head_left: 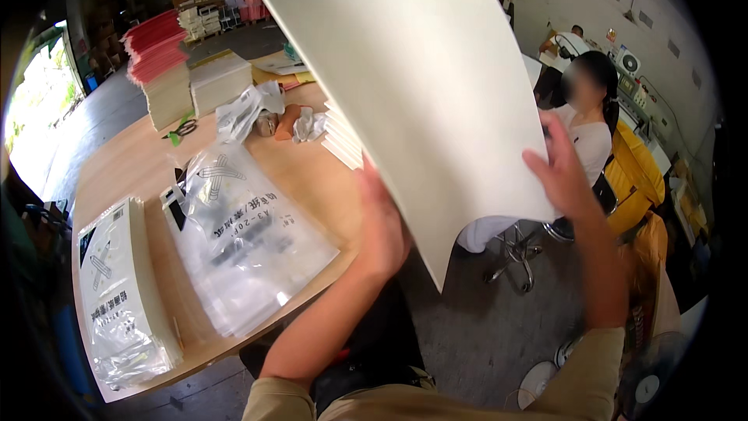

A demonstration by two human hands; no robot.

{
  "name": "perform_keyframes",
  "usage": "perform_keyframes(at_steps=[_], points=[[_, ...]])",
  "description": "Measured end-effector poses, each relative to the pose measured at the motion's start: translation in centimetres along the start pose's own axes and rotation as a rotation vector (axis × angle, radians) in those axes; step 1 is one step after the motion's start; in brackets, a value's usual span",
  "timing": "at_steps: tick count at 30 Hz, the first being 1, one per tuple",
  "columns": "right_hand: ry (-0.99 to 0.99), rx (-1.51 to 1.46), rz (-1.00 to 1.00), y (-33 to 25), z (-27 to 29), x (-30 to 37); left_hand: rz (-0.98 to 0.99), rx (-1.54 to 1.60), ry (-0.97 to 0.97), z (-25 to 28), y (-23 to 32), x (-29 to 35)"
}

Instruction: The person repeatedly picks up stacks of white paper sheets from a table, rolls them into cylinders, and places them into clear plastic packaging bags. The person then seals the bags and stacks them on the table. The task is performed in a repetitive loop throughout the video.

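Note:
A large stack of white paper sheets (421,86) is held up in front of me, bowed and tilted, its lower corner hanging past the table edge. My left hand (382,222) grips its left edge, and my right hand (562,168) clasps the right edge with the thumb on the front face. Partly hidden behind the sheets, more white stacks (339,136) rest on the table. Left of my left hand lies a pile of clear printed plastic bags (245,242). Farther left is a pile of filled paper packs (121,296) in clear printed wrapping.
The wooden table (117,164) carries scissors (181,131) with green on them, crumpled plastic (245,109), and tall paper stacks (167,93) with red upper layers. At right, a person (588,109) sits near a yellow-draped chair (635,179). A wheeled chair base (514,257) stands on the floor.

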State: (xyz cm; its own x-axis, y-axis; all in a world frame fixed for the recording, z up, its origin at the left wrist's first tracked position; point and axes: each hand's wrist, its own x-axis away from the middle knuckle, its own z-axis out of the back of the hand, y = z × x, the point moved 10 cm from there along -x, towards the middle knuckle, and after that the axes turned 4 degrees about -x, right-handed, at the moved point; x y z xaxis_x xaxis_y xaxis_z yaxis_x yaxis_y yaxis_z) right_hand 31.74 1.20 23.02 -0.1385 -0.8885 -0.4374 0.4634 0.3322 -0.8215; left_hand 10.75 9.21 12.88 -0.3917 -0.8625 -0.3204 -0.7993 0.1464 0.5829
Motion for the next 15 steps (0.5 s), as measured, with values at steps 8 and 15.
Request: perform_keyframes(at_steps=[8, 15], points=[[-0.133, -0.068, -0.057, 3.9, -9.6, 6.7, -0.033, -0.392, -0.057, 7.8, -3.7, 7.2], [-0.255, -0.398, -0.288, 8.5, -15.6, 10.8, 0.122, -0.137, 0.142, 9.2, -0.5, 8.8]])
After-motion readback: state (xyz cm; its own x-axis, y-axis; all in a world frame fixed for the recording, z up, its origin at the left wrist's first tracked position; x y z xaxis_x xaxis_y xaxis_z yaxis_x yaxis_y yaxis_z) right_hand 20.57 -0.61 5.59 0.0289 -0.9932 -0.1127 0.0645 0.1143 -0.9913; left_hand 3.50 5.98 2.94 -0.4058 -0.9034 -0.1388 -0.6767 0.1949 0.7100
